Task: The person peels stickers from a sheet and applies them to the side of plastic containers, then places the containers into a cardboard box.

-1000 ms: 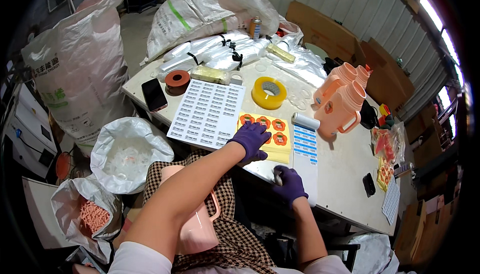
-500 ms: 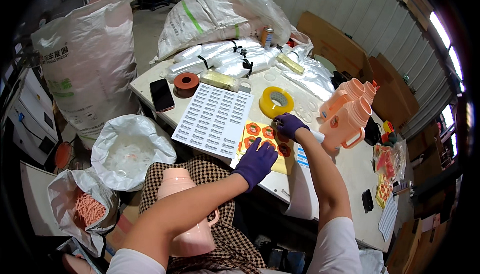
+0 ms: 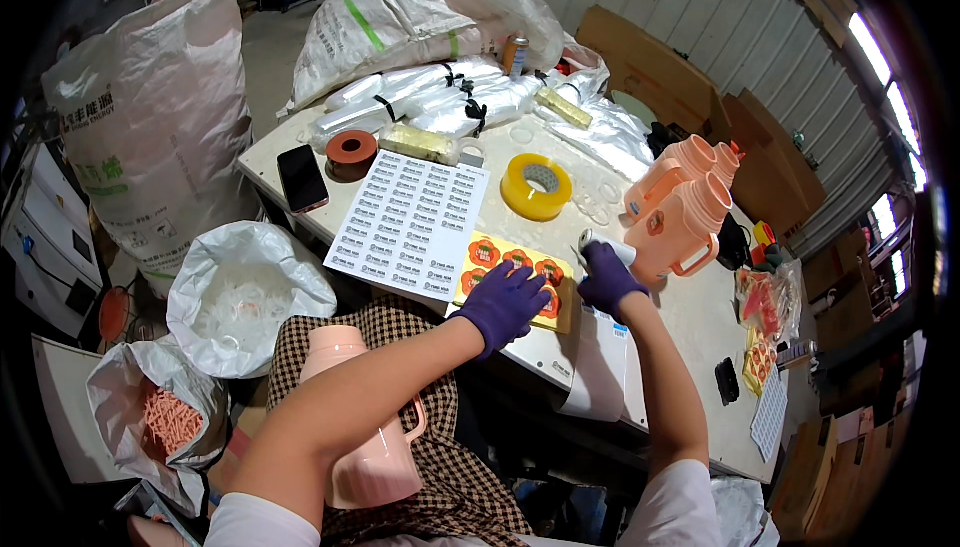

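My left hand (image 3: pixel 503 307), in a purple glove, lies with fingers spread on a yellow sheet of red flower-shaped stickers (image 3: pixel 483 252) near the table's front edge. Just right of the sheet is my right hand (image 3: pixel 610 282), also gloved, its fingers curled together; what they hold, if anything, is hidden. It is beside a white roll (image 3: pixel 618 249), from which a white strip (image 3: pixel 600 372) seems to hang over the table edge. A pink plastic jug (image 3: pixel 375 462) with a handle lies across my lap, partly covered by my left forearm.
A white label sheet (image 3: pixel 410 217), phone (image 3: pixel 302 179), brown tape roll (image 3: pixel 352 154) and yellow tape roll (image 3: pixel 537 187) lie on the table. Several pink jugs (image 3: pixel 665 232) stand at right. Wrapped plastic bundles (image 3: pixel 430 102) fill the back. Open bags (image 3: pixel 250 297) stand at left.
My right hand has moved from the sticker sheet's upper right edge to the right, beside the white roll. My left hand stays on the sheet. The whole view has shifted slightly.
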`<move>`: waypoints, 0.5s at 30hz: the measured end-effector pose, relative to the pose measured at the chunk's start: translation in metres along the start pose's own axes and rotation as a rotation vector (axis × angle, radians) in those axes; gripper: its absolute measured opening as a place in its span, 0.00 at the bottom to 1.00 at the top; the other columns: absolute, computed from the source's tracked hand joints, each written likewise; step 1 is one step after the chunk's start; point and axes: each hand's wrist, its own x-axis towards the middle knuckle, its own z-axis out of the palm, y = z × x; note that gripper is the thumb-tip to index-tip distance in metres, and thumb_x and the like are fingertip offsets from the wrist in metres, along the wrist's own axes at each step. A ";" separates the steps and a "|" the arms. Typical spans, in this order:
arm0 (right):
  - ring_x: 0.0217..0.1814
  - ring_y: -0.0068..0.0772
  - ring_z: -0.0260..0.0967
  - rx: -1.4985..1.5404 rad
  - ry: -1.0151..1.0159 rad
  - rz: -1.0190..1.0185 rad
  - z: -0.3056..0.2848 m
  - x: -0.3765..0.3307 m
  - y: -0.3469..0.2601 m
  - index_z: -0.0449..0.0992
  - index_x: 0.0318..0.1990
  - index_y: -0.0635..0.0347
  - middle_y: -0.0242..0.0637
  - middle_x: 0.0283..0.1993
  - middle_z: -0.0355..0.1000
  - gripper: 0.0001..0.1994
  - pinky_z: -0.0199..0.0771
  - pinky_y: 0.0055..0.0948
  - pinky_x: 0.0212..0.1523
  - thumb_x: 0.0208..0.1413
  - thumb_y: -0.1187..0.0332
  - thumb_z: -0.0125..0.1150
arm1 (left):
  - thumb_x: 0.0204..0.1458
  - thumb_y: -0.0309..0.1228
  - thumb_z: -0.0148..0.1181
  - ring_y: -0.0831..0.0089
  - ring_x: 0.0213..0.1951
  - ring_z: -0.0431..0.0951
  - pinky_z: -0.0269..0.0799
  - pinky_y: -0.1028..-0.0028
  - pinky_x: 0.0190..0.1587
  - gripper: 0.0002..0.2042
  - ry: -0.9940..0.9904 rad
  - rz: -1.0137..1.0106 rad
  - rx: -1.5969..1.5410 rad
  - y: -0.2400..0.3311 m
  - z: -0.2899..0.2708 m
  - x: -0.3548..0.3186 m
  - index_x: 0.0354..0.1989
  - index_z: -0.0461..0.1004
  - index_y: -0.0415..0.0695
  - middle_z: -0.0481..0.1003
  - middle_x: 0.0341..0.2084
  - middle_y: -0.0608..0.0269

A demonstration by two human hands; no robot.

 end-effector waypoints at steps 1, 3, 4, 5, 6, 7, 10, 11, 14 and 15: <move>0.56 0.54 0.68 0.028 0.008 -0.073 0.002 -0.013 0.009 0.70 0.54 0.61 0.54 0.52 0.67 0.23 0.72 0.40 0.56 0.48 0.74 0.63 | 0.53 0.42 0.63 0.61 0.62 0.68 0.59 0.58 0.66 0.25 -0.120 0.026 -0.069 0.001 -0.001 0.005 0.60 0.70 0.50 0.70 0.59 0.60; 0.53 0.53 0.69 0.043 0.085 -0.265 0.012 -0.038 0.024 0.75 0.51 0.56 0.50 0.48 0.70 0.19 0.73 0.42 0.52 0.49 0.76 0.63 | 0.53 0.36 0.62 0.64 0.53 0.74 0.68 0.64 0.57 0.19 -0.168 0.068 -0.159 0.003 0.001 0.009 0.54 0.74 0.49 0.74 0.49 0.63; 0.50 0.53 0.73 -0.044 0.072 -0.255 0.017 -0.046 0.029 0.72 0.58 0.52 0.49 0.52 0.72 0.21 0.76 0.44 0.49 0.56 0.66 0.63 | 0.52 0.35 0.62 0.65 0.53 0.75 0.68 0.64 0.58 0.19 -0.133 0.089 -0.161 -0.001 0.002 0.008 0.54 0.75 0.50 0.75 0.48 0.64; 0.49 0.52 0.74 -0.111 -0.007 -0.096 0.014 -0.052 0.011 0.72 0.60 0.50 0.48 0.51 0.72 0.21 0.76 0.44 0.48 0.59 0.61 0.61 | 0.52 0.35 0.62 0.66 0.53 0.75 0.68 0.64 0.57 0.18 -0.163 0.076 -0.152 -0.006 0.001 0.005 0.53 0.75 0.50 0.75 0.48 0.65; 0.47 0.51 0.75 -0.180 -0.082 0.069 0.010 -0.058 -0.004 0.71 0.61 0.49 0.47 0.50 0.73 0.21 0.77 0.45 0.47 0.62 0.57 0.58 | 0.52 0.35 0.62 0.67 0.53 0.75 0.68 0.64 0.57 0.18 -0.188 0.071 -0.144 -0.007 0.000 0.006 0.52 0.76 0.51 0.75 0.48 0.65; 0.47 0.51 0.75 -0.176 -0.082 0.076 0.016 -0.061 -0.004 0.71 0.61 0.49 0.47 0.50 0.73 0.21 0.77 0.45 0.47 0.62 0.57 0.58 | 0.53 0.34 0.61 0.67 0.53 0.75 0.70 0.64 0.57 0.17 -0.213 0.064 -0.139 -0.007 -0.001 0.007 0.52 0.76 0.51 0.75 0.48 0.66; 0.45 0.49 0.77 -0.183 0.063 0.076 0.031 -0.072 0.001 0.69 0.63 0.45 0.46 0.50 0.74 0.23 0.77 0.45 0.45 0.64 0.50 0.53 | 0.54 0.34 0.60 0.67 0.54 0.75 0.71 0.63 0.56 0.17 -0.267 0.032 -0.157 -0.004 -0.005 0.013 0.52 0.76 0.51 0.75 0.48 0.66; 0.44 0.48 0.77 -0.181 0.098 0.047 0.033 -0.074 0.002 0.69 0.63 0.45 0.44 0.49 0.75 0.23 0.77 0.44 0.44 0.64 0.50 0.54 | 0.55 0.35 0.60 0.65 0.55 0.74 0.73 0.63 0.55 0.16 -0.292 0.032 -0.164 -0.003 -0.007 0.015 0.53 0.76 0.51 0.75 0.49 0.66; 0.42 0.46 0.78 -0.108 0.160 -0.004 0.038 -0.071 0.006 0.69 0.64 0.45 0.41 0.48 0.75 0.23 0.78 0.42 0.42 0.64 0.50 0.55 | 0.56 0.36 0.60 0.64 0.55 0.74 0.73 0.63 0.55 0.16 -0.222 0.029 -0.170 0.001 -0.008 0.009 0.53 0.76 0.51 0.75 0.49 0.65; 0.41 0.45 0.78 -0.042 0.185 -0.023 0.041 -0.069 0.008 0.69 0.64 0.45 0.40 0.48 0.76 0.24 0.78 0.41 0.42 0.64 0.50 0.56 | 0.56 0.36 0.60 0.64 0.55 0.74 0.73 0.63 0.55 0.16 -0.224 0.030 -0.168 0.001 -0.008 0.008 0.53 0.76 0.51 0.75 0.49 0.65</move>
